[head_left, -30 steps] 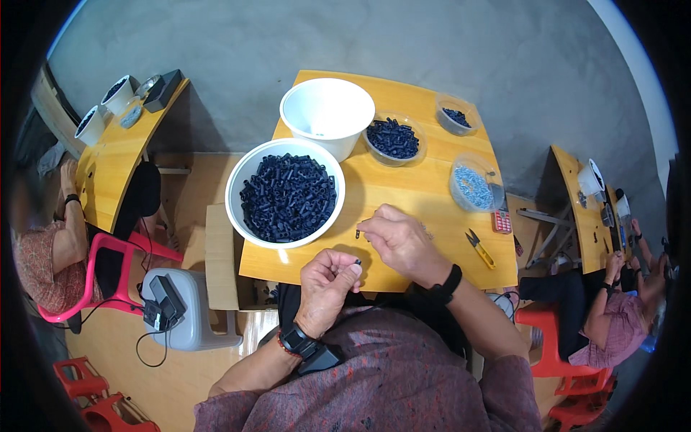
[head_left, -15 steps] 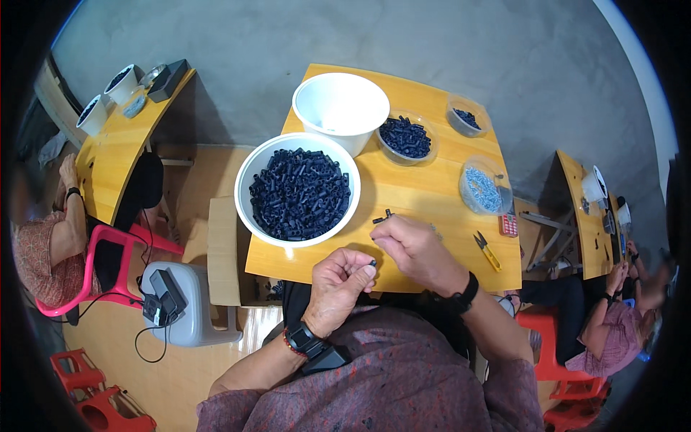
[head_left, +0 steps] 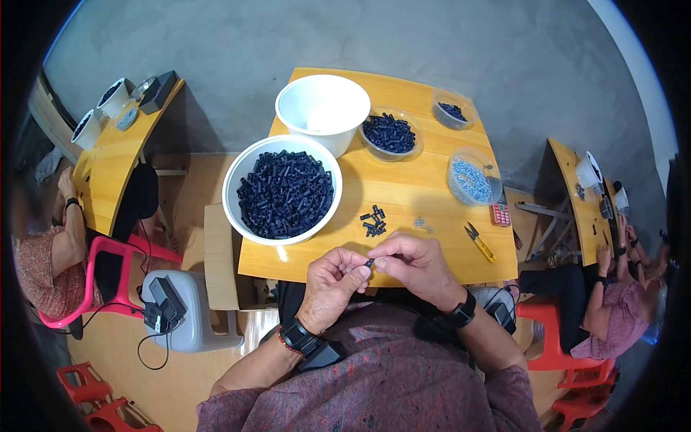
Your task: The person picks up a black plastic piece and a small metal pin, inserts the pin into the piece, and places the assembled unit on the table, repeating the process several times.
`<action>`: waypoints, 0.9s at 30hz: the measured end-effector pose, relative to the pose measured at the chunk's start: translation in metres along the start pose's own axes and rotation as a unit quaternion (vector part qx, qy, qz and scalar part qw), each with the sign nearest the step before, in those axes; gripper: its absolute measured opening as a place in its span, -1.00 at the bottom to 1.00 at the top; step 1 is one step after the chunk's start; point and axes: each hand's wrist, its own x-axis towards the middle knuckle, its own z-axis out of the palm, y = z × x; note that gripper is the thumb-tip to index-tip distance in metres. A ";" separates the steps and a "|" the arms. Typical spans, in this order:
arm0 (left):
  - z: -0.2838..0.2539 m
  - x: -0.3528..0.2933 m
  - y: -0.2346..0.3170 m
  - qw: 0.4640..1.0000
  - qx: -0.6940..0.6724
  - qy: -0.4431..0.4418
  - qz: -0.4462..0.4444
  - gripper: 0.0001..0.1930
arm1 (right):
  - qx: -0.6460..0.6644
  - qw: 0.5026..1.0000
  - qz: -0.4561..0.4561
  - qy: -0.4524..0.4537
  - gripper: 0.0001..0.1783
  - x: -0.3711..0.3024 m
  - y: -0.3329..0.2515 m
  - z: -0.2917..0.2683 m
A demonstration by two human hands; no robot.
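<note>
Hands meet at the counter (head_left: 403, 198) edge: left hand (head_left: 332, 282) and right hand (head_left: 416, 263) both pinch one small black part (head_left: 369, 263) between fingertips. Step judged: fitting or checking that part. Beyond it lies a loose part cluster (head_left: 373, 220); farther left, the full bowl (head_left: 282, 189). Next move likely calls for a steady fingertip grip.

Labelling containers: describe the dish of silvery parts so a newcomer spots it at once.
Start at the yellow table in front of the person. Near its right edge sits a clear round dish of small silvery-blue parts. Every other container there is either empty or holds black pieces.
</note>
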 end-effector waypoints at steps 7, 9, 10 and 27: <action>0.000 0.000 0.000 1.000 -0.016 0.010 0.003 -0.93 | 0.015 0.999 -0.042 -0.005 -0.86 0.004 0.002 0.004; -0.001 0.000 0.000 1.000 -0.016 0.009 0.002 -0.93 | 0.046 0.999 -0.018 0.001 -0.85 0.003 0.003 0.004; -0.001 0.000 0.000 1.000 -0.016 0.007 0.001 -0.93 | 0.044 0.999 -0.023 0.005 -0.85 0.003 0.004 0.003; -0.003 0.000 -0.001 1.000 -0.017 0.006 -0.007 -0.92 | 0.035 0.996 -0.077 0.039 -0.89 0.001 0.008 0.008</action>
